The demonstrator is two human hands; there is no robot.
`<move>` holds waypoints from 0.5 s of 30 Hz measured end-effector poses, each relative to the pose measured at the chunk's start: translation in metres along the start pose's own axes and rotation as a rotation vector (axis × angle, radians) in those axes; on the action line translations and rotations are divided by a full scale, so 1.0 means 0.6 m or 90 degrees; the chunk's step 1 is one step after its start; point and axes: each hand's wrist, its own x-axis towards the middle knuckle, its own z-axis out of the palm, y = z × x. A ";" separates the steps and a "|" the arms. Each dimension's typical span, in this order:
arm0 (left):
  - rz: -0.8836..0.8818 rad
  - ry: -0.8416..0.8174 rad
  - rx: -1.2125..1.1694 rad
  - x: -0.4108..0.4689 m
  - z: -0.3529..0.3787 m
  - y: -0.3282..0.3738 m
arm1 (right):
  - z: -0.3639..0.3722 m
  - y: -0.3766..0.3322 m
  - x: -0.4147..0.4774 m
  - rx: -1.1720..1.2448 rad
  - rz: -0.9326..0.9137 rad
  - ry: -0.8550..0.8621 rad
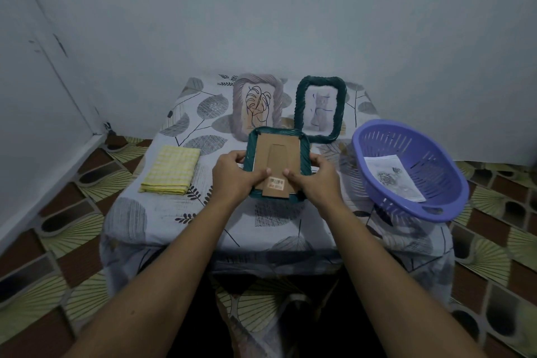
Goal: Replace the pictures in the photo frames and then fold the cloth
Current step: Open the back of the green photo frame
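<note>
We are gripping the frame point(276, 154) back-up over the bench point(174, 221), left hand point(232, 177) and right hand point(316, 180) clasping its side rims; it is looking light, stiff, perhaps glazed: edges suit best.

Single head-worn view; faces forward and down, close over the table point(203, 227)

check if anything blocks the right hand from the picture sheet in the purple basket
Only the raised rim of the purple slotted plastic basket stands between the right hand and the white printed picture sheet inside it. That hand grips the dark green rope-edged frame.
</note>
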 end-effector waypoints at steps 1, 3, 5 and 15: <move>-0.001 -0.009 0.019 -0.003 0.005 -0.007 | 0.003 0.011 0.000 -0.027 0.001 0.005; -0.005 -0.026 0.064 -0.004 0.016 -0.029 | 0.012 0.037 0.001 -0.067 -0.002 -0.007; -0.016 -0.038 0.099 -0.006 0.027 -0.052 | 0.020 0.053 0.001 -0.102 0.003 -0.018; -0.049 -0.050 0.234 0.005 0.045 -0.096 | 0.033 0.089 0.001 -0.367 0.019 -0.035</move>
